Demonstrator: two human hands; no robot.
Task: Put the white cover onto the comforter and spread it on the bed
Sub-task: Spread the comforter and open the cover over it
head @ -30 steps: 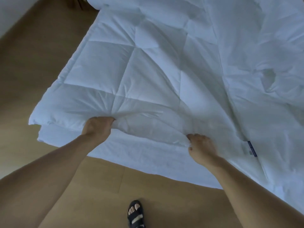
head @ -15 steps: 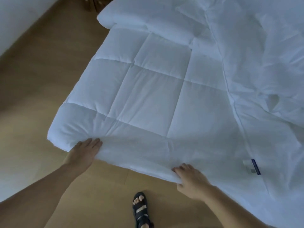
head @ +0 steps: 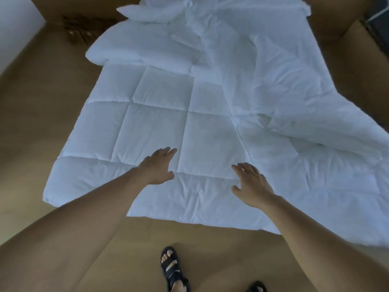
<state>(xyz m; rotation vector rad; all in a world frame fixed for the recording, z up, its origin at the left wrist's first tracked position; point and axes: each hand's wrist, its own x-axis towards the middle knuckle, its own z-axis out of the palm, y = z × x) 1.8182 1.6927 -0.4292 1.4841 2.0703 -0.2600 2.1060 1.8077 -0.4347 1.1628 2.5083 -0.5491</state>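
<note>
A white quilted comforter (head: 151, 123) lies spread flat on the wooden floor, its near edge in front of my feet. A wrinkled white cover (head: 280, 87) lies over its right half and bunches toward the far end. My left hand (head: 159, 165) hovers over the comforter's near squares with fingers straight, holding nothing. My right hand (head: 250, 184) reaches out beside it, fingers spread, also holding nothing. Whether either hand touches the fabric I cannot tell.
White pillows (head: 151, 11) lie at the far end. Brown wooden floor (head: 31, 123) surrounds the bedding. My sandalled foot (head: 172, 268) stands just short of the comforter's near edge. A dark object (head: 376, 24) sits at the far right.
Both hands have let go of the comforter's near edge, which now lies flat on the floor. The hands moved forward over it and opened. The view pulled back.
</note>
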